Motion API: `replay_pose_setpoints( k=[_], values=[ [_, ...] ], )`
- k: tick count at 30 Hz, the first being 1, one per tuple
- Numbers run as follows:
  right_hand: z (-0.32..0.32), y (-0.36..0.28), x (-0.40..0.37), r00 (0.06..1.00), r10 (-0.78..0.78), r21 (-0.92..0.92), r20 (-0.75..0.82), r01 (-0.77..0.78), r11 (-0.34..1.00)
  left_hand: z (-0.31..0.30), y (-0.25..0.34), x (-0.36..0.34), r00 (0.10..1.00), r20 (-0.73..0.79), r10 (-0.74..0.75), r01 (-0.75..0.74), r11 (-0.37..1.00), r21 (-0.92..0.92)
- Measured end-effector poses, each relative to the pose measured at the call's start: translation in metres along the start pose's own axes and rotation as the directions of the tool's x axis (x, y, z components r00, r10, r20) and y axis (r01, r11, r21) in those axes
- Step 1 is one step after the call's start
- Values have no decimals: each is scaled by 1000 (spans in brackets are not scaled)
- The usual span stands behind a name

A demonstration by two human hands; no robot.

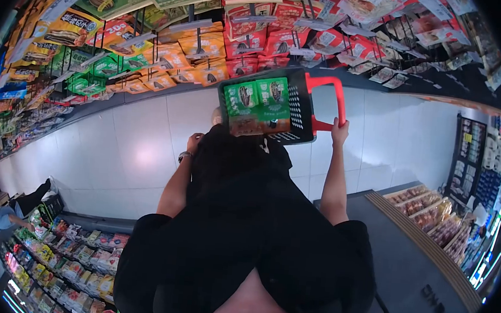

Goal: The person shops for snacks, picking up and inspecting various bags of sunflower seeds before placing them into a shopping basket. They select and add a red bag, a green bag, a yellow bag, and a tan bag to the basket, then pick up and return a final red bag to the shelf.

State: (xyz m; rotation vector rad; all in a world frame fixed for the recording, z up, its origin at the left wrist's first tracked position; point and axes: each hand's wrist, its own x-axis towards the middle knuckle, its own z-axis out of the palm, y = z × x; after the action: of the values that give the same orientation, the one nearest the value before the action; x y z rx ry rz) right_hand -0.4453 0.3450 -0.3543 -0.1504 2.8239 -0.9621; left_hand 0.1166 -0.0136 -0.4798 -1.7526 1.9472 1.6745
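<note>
My right hand is wrapped round the red handle of a black shopping basket with perforated sides. The basket hangs in front of my body, beside the snack shelves. Two green snack packets with pictures of seeds on them lie in it. Below them a brown-orange packet is partly covered. Down at my side hangs my left hand, wearing something dark on its wrist. Its fingers are loosely apart, partly hidden by my black shirt, with nothing visible in them.
Ahead, a long rack carries orange packets, red packets and green packets on hooks. Behind me on the right stands a dark counter beside bins of packaged food. A person is near the lower-left shelves. The floor is pale tile.
</note>
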Motion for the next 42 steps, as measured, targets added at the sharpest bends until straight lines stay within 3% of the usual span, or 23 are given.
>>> replay_pose_setpoints(
  k=[5,8,11,16,20,26,28,29,32,34,37,42],
  values=[
    [18,-18,-22,991,87,16,-100,-86,996,-29,0,34,997,40,64,-68,994,91],
    [31,-14,-38,993,52,72,-110,-44,996,-53,-2,47,995,88,46,-54,994,90],
    [48,-13,-48,971,-66,-68,-231,51,996,-76,-16,56,988,123,89,-100,991,91],
    [45,-30,-60,985,97,57,-143,-90,994,-102,-25,61,987,158,40,-58,992,110],
    [42,-53,-75,963,159,113,-220,-137,984,-97,-19,59,981,185,49,-73,989,127],
    [39,-47,-74,960,129,100,-247,-108,989,-64,7,57,956,233,178,-213,968,135],
    [34,-25,-59,963,151,138,-224,-122,983,-51,25,55,927,232,294,-339,922,187],
    [32,-16,-51,969,130,120,-208,-107,987,-45,35,53,942,250,225,-277,940,200],
    [11,-5,-36,966,172,136,-192,-147,980,-26,70,40,935,257,246,-300,933,198],
    [-7,-1,-22,959,211,55,-190,-204,977,-10,99,22,923,300,240,-272,960,69],
    [-25,17,7,950,254,96,-183,-240,966,22,116,19,900,321,295,-360,919,163],
    [-65,47,49,953,256,173,-164,-227,958,92,151,7,904,340,258,-349,906,241]
  ],
)
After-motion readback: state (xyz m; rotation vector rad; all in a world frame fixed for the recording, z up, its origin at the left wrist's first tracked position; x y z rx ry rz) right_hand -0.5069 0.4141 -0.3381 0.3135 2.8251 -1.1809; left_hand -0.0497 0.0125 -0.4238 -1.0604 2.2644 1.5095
